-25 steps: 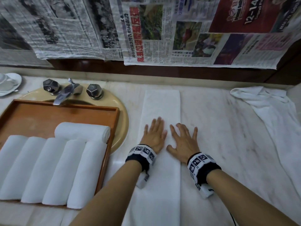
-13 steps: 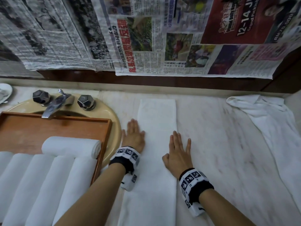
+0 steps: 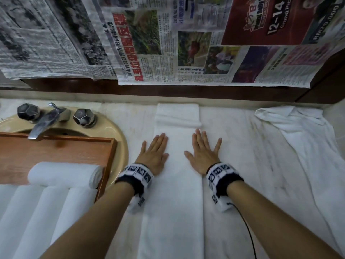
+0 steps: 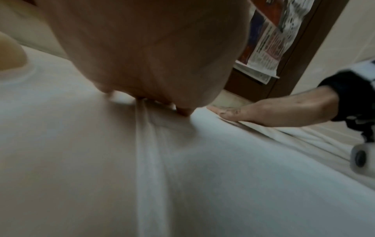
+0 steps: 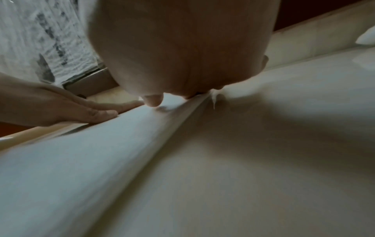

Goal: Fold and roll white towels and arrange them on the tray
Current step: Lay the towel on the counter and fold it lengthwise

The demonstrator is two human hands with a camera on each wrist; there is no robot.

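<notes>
- pale marble counter (image 3: 242, 165); newspaper sheets (image 3: 168, 43) hang over a dark wood wall behind it.
- beige sink (image 3: 119, 139) at left, metal faucet (image 3: 43, 124) at its back rim.
- wooden tray (image 3: 110, 156) sits across the sink, holding rolled towels (image 3: 63, 173): one crosswise, others lengthwise nearer the camera.
- long folded towel (image 3: 173, 202), a narrow white strip, lies on the counter between sink and right side; its far end is turned back into a short flap.
- left hand (image 3: 155, 156) lies flat on the strip's left edge, fingers straight, close together.
- right hand (image 3: 203, 156) lies flat on the right edge, fingers slightly fanned, gripping nothing.
- loose towel (image 3: 298, 146) lies crumpled at far right, well apart.
</notes>
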